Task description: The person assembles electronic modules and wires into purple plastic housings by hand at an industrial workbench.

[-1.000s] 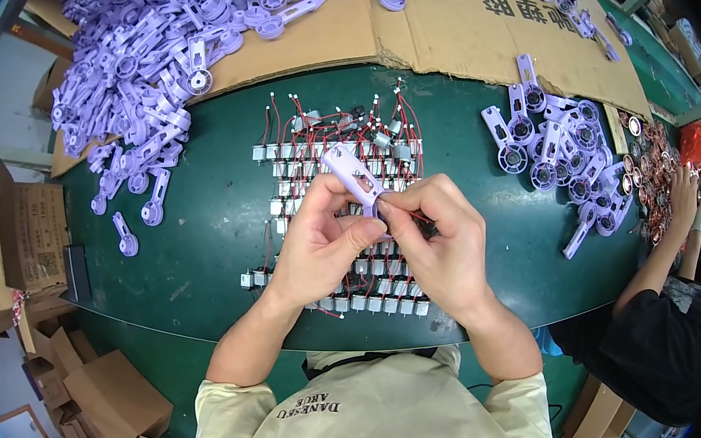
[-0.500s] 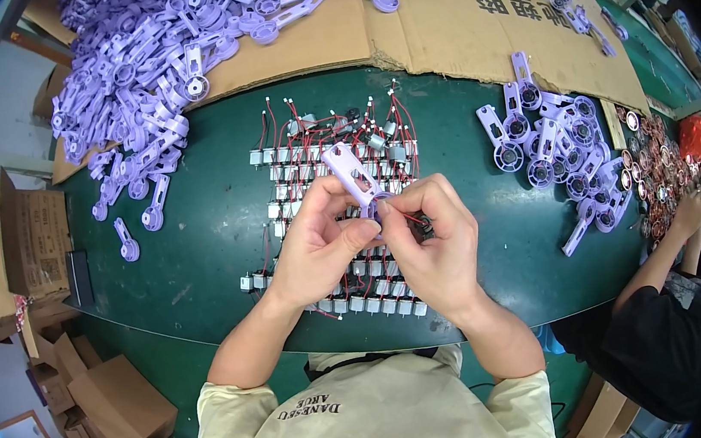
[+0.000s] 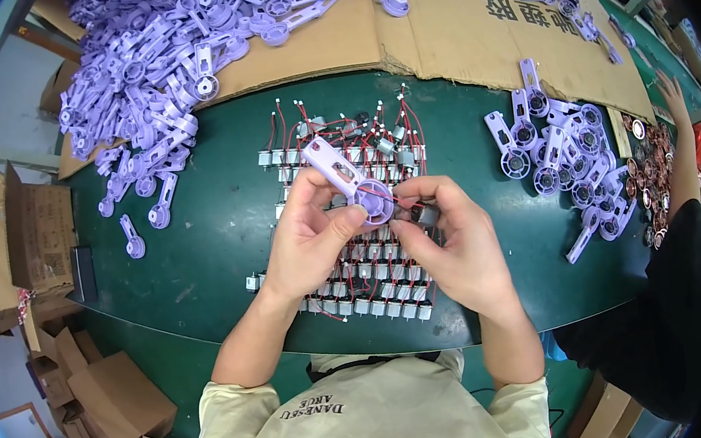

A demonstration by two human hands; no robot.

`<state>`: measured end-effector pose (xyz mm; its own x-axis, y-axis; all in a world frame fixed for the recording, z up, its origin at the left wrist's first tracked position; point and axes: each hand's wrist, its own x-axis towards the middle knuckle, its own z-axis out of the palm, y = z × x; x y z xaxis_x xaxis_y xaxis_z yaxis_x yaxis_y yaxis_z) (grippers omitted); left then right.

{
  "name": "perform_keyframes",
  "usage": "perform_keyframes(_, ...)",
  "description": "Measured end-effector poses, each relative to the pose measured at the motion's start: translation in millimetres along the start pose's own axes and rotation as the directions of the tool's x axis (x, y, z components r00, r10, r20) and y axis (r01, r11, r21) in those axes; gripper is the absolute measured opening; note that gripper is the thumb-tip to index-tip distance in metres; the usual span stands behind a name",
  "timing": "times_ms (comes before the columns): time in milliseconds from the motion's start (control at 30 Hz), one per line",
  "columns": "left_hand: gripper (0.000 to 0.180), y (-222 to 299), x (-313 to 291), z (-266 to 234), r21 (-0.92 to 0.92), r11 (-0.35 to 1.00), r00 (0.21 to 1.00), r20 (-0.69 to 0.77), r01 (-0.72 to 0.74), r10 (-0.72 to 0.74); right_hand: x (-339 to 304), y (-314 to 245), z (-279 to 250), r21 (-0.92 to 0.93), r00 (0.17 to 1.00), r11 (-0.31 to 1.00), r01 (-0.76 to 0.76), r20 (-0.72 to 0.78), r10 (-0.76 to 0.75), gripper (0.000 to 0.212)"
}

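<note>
The left hand is pinching a purple arm by its ring end, fingers closed on it, holding it over the motors on the green table. The right hand is gripping a small motor beside the ring, fingers closed. A purple pile is lying to the right

flattened cardboard sheet, folded boxes, green table
</note>
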<state>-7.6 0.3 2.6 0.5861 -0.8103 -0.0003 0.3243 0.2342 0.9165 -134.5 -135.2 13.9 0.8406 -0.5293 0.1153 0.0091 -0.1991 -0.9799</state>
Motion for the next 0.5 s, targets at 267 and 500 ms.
perform_keyframes(267, 0.033, 2.2, 0.1, -7.0, 0.053, 0.989, 0.990, -0.017, -0.137, 0.138, 1.4, -19.7, -8.9, -0.147, 0.987, 0.981, -0.123, 0.082, 0.136, 0.024)
perform_keyframes(500, 0.034, 5.0, 2.3, -8.0, 0.029, 0.997, 0.997, -0.027, -0.078, 0.079, 1.1, -19.7, -20.0, 0.005, 0.959, 1.000, -0.003, 0.285, 0.002, 0.020)
